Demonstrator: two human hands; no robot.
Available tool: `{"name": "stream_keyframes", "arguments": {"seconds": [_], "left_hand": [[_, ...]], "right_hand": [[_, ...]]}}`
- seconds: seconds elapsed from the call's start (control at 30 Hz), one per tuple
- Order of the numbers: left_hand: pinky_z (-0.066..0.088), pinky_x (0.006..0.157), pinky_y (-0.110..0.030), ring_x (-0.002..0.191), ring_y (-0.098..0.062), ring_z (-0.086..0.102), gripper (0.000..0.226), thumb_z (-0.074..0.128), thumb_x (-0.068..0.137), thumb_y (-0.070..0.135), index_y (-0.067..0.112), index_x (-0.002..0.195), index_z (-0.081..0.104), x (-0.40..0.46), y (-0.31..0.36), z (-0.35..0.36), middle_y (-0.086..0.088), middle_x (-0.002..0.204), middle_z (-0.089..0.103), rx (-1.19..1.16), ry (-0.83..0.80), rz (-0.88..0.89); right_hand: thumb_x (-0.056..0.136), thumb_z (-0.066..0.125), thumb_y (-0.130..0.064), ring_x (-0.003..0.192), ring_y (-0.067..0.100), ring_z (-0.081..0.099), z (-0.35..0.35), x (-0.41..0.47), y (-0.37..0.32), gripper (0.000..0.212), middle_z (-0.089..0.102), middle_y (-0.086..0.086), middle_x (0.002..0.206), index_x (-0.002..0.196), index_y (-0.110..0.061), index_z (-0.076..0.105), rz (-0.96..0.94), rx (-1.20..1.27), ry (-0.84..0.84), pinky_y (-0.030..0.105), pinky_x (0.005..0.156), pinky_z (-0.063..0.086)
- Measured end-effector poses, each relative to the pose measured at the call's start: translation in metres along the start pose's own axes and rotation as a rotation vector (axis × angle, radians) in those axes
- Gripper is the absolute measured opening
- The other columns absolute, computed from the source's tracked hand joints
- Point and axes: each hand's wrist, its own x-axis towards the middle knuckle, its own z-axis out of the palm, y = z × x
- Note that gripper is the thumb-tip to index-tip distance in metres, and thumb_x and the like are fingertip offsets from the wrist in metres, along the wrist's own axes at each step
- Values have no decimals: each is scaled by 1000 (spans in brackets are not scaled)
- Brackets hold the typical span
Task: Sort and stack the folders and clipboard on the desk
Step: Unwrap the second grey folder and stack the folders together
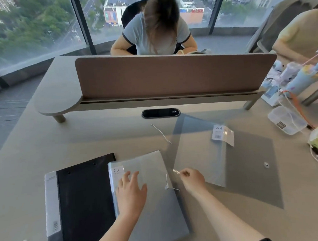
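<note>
A grey folder (155, 209) labelled "20" lies on the desk in front of me. My left hand (130, 193) rests flat on its cover, fingers spread. My right hand (192, 179) pinches the folder's thin string (176, 172) just past its right edge; the string runs to a round button (167, 188) on the cover. A black clipboard-like folder (85, 203) with a white spine lies to the left, touching the grey one. A translucent grey envelope folder (230, 162) marked "A4" lies open to the right.
A loose white string (160, 133) lies on the desk (36, 154) beyond the folders. A brown divider panel (170, 75) stands at the back, with a person seated behind it. Clear boxes (287, 121), bottles and cords crowd the right edge.
</note>
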Motion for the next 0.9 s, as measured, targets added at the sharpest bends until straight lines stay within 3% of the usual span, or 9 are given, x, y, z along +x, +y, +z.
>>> {"name": "stream_keyframes", "arguments": {"seconds": [0.17,0.3,0.5,0.6,0.67,0.8,0.9], "left_hand": [[38,108,-40,135,-26,39,52,58,91,40,26,140,48,10,40,14,-2,148,42,-34,-94,160],[38,103,-35,130,-23,43,47,57,90,38,26,135,52,12,82,26,3,142,47,-44,-159,244],[37,107,-37,133,-21,41,49,56,90,46,29,136,51,17,150,56,4,143,45,-41,-237,276],[38,108,-36,135,-19,39,52,57,89,47,28,138,49,16,185,76,5,146,44,-63,-265,269],[37,109,-36,137,-19,38,57,58,89,47,27,140,46,17,207,88,5,149,42,-70,-281,267],[34,114,-41,145,-21,29,72,56,88,55,28,150,31,22,250,113,3,161,27,-55,-318,245],[29,118,-43,150,-23,17,81,55,88,57,29,154,18,30,275,129,1,166,14,-26,-340,228]], "right_hand": [[92,53,-17,92,14,60,-28,-2,14,21,71,0,105,102,-15,71,28,46,108,21,74,37],[92,50,-13,98,21,62,-59,6,33,23,71,5,109,104,-13,70,66,60,183,26,79,43],[88,51,-7,108,25,61,-112,36,62,29,67,8,116,113,-12,66,79,136,206,24,78,38],[87,51,-10,108,25,61,-144,55,74,30,64,3,111,115,-16,63,71,157,181,30,84,44],[89,52,-14,111,23,59,-162,68,78,31,61,0,113,119,-19,59,55,147,164,31,86,44],[93,51,-19,127,20,50,-195,103,87,48,49,-1,141,140,-22,44,3,73,118,29,94,38],[92,51,-17,133,23,45,-214,129,87,55,43,4,145,145,-22,37,-57,11,78,32,103,37]]}}
